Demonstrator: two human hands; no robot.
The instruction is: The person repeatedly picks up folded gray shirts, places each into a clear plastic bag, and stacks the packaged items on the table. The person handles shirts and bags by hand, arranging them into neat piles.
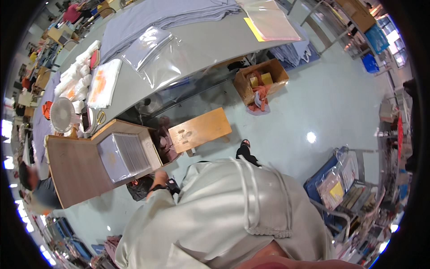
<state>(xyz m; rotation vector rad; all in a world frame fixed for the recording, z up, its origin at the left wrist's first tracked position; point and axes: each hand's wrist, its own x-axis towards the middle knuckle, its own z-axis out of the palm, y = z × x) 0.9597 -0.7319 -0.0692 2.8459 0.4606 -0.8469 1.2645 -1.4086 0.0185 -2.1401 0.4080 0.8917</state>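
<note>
My left hand [158,179] hangs low on the left, just past the cuff of my pale satin sleeve. Its fingers are small and indistinct, so what they hold, if anything, does not show. It is nearest to the front corner of an open wooden box [76,168]. A stack of folded light-blue garments in clear bags [130,154] fills part of that box. Beside the hand are a black plastic bag [139,188] and a small black item [172,184] I cannot make out. My right hand is out of view.
A wooden stool [200,130] stands ahead of me, before a long grey table [197,54] bearing blue cloth [156,18], clear bags [154,56] and a white fan [62,114]. Further right is a cardboard box [244,87]. A loaded cart [347,193] stands right; another person [45,190] is at left.
</note>
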